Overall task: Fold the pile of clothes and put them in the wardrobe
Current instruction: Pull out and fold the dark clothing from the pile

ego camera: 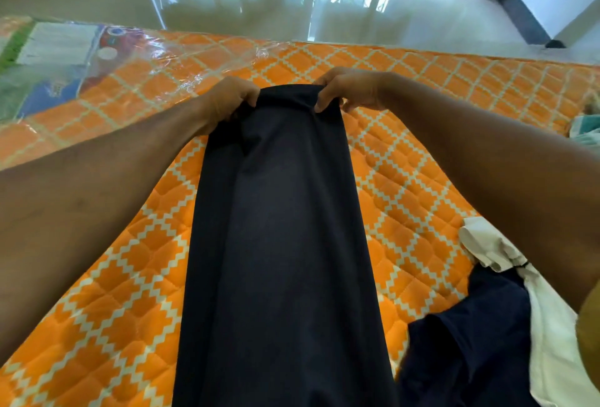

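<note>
View from the wearer's head, looking down at an orange quilted mattress (pixel 113 276) with a cream lattice pattern. A long dark navy garment (pixel 279 228), probably trousers folded lengthwise, lies in a narrow strip down the middle of the mattress, running from the near edge towards the far edge. The left hand (pixel 232 100) and right hand (pixel 349 90) each hold one corner of its far end. Each grip is clenched on the cloth, fingers and thumb pinching it, and the fabric bunches a little between them. Near the mattress's near right corner sit a crumpled dark garment (pixel 464 351) and a white garment (pixel 493 251), not yet folded. Clear plastic wrapping (pixel 65 59) covers the far left corner. Beyond the far edge is a glossy floor (pixel 259 1).

The cloth looks soft, light and limp, so it will likely sag wherever it is unsupported. The two end corners, as held here, seem the best place to take it: that should keep the edge straight if the end is brought back over the rest. No wardrobe is in view.
</note>
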